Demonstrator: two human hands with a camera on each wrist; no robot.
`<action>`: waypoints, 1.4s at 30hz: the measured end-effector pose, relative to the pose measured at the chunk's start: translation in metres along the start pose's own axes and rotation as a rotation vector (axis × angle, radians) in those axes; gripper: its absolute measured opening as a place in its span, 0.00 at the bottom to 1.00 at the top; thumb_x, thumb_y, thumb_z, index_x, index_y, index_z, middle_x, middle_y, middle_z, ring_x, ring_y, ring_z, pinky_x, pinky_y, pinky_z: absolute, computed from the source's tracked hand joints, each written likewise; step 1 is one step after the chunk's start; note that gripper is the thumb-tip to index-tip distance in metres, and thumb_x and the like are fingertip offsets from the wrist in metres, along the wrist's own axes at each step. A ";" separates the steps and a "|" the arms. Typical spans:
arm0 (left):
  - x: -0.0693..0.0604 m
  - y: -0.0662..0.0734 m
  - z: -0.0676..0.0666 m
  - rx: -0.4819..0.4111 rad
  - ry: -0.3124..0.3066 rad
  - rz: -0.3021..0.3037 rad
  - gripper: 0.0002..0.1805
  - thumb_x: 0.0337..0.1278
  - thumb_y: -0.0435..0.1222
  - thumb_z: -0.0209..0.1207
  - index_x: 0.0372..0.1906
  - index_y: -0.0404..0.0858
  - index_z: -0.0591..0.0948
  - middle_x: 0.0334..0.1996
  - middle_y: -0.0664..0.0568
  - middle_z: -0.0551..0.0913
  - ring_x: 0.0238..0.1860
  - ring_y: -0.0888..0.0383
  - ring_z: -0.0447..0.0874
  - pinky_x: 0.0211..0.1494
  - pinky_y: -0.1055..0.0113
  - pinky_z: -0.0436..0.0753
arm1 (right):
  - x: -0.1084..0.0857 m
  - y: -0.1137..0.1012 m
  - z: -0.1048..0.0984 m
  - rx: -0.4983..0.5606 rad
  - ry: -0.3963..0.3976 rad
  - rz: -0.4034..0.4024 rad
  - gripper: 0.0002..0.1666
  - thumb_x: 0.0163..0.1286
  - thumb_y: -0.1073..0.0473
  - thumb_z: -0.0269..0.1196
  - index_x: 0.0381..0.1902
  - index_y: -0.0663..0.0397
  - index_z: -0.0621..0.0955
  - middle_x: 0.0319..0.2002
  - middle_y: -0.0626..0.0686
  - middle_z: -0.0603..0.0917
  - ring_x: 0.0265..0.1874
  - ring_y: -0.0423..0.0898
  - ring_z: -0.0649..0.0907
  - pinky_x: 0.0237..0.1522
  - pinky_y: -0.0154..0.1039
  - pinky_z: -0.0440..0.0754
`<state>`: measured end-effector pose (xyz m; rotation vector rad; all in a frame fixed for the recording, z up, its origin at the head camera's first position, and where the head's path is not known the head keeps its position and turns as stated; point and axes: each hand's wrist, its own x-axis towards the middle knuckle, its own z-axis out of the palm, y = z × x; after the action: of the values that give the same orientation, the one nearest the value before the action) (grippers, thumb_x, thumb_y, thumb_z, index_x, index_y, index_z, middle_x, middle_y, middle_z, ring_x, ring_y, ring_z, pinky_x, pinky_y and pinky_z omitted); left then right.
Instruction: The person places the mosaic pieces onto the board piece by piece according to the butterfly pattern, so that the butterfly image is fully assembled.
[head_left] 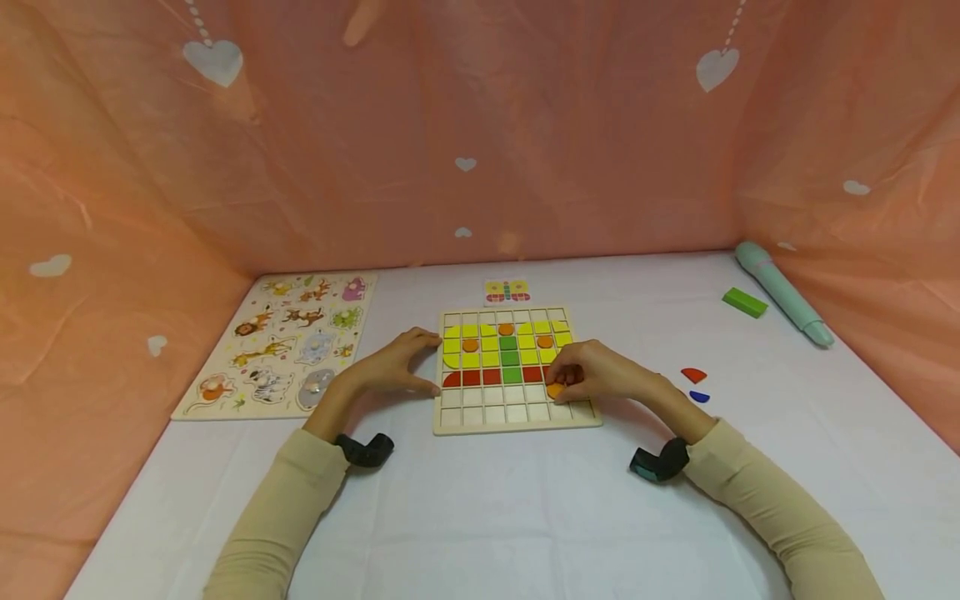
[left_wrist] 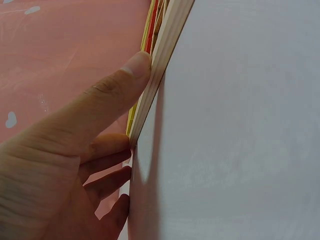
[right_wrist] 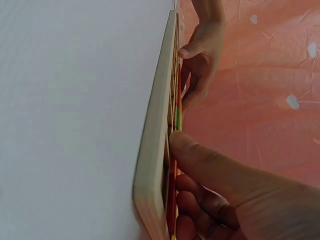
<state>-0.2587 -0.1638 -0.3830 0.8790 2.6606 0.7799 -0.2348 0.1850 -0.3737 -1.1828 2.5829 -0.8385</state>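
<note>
A wooden grid board lies on the table, its upper part filled with yellow, red, green and orange pieces. My left hand rests against the board's left edge, thumb and fingertips spread apart along it; the left wrist view shows the thumb on the rim. Over the lower right cells, my right hand pinches an orange round piece between thumb and curled fingers. In the right wrist view the thumb is close to the grid, and that piece is hidden.
A small pattern card lies behind the board. An animal puzzle is on the left. To the right are a red quarter-round piece, a blue piece, a green block and a mint-coloured stick-like object. Pink curtain encloses the table's back.
</note>
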 end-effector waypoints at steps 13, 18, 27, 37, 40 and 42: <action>0.000 0.000 0.000 0.003 -0.003 -0.003 0.47 0.41 0.47 0.71 0.66 0.32 0.64 0.64 0.41 0.63 0.67 0.46 0.57 0.72 0.51 0.54 | -0.045 0.013 -0.045 -0.050 0.186 0.061 0.13 0.54 0.64 0.70 0.39 0.55 0.83 0.35 0.48 0.83 0.32 0.40 0.77 0.36 0.36 0.80; -0.001 0.002 -0.002 0.007 0.000 -0.012 0.46 0.41 0.46 0.71 0.66 0.32 0.64 0.64 0.40 0.63 0.67 0.45 0.57 0.72 0.51 0.54 | -0.098 0.043 -0.067 -0.087 0.305 0.072 0.14 0.54 0.70 0.68 0.40 0.58 0.82 0.36 0.51 0.83 0.34 0.37 0.78 0.39 0.26 0.79; 0.000 0.002 0.000 0.010 -0.004 -0.011 0.46 0.41 0.46 0.71 0.65 0.32 0.65 0.63 0.40 0.64 0.66 0.45 0.58 0.71 0.50 0.55 | -0.158 0.084 -0.069 0.029 0.218 0.157 0.19 0.60 0.73 0.61 0.51 0.64 0.77 0.48 0.53 0.78 0.46 0.29 0.74 0.46 0.19 0.72; -0.001 0.000 0.000 0.013 0.004 -0.006 0.46 0.41 0.46 0.71 0.65 0.32 0.65 0.64 0.41 0.64 0.66 0.45 0.58 0.71 0.50 0.54 | -0.153 0.089 -0.060 -0.002 0.222 0.086 0.16 0.59 0.72 0.62 0.46 0.59 0.81 0.43 0.51 0.78 0.40 0.35 0.73 0.39 0.24 0.73; -0.001 0.001 0.000 0.010 0.002 -0.011 0.46 0.41 0.46 0.71 0.65 0.32 0.65 0.64 0.41 0.63 0.67 0.45 0.57 0.71 0.49 0.54 | -0.150 0.088 -0.058 -0.021 0.253 0.134 0.15 0.57 0.71 0.65 0.44 0.58 0.81 0.39 0.50 0.79 0.36 0.36 0.74 0.37 0.24 0.73; -0.001 0.001 0.000 0.009 0.001 -0.011 0.46 0.41 0.47 0.71 0.65 0.32 0.65 0.64 0.41 0.63 0.67 0.45 0.57 0.71 0.49 0.54 | -0.148 0.086 -0.057 -0.035 0.269 0.194 0.14 0.56 0.68 0.67 0.42 0.58 0.81 0.36 0.48 0.80 0.34 0.36 0.74 0.35 0.25 0.74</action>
<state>-0.2577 -0.1639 -0.3826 0.8653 2.6697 0.7659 -0.2131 0.3636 -0.3854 -0.8586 2.8787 -0.9707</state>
